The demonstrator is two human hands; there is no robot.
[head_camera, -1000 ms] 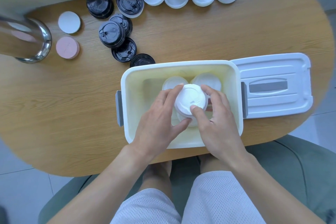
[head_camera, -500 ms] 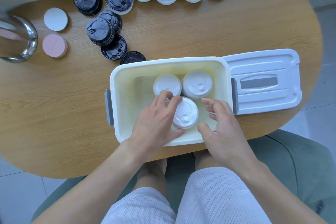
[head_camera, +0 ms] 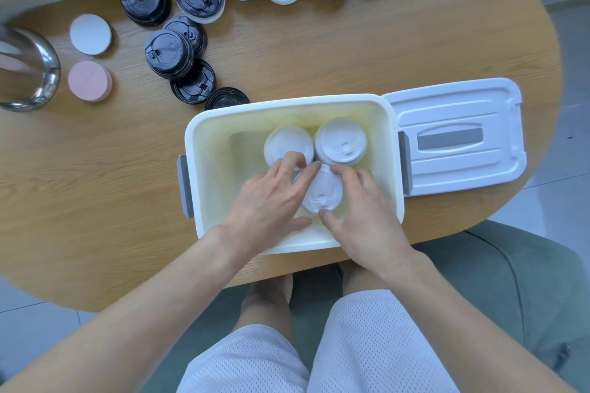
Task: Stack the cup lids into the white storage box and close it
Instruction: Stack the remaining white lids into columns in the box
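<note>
Seating a white lid stack (head_camera: 322,191) low in the white storage box (head_camera: 204,150), near-right corner, head view: left hand (head_camera: 271,198) and right hand (head_camera: 364,210) curl fingers around its sides. Thin light plastic, likely slippery and prone to topple, so hold the rim from both sides. Two more stacks (head_camera: 289,145) sit behind. Since a half second ago, right hand has closed onto the stack. Box lid (head_camera: 453,137) lies open on the bench (head_camera: 95,185); black lids (head_camera: 169,51) wait.
</note>
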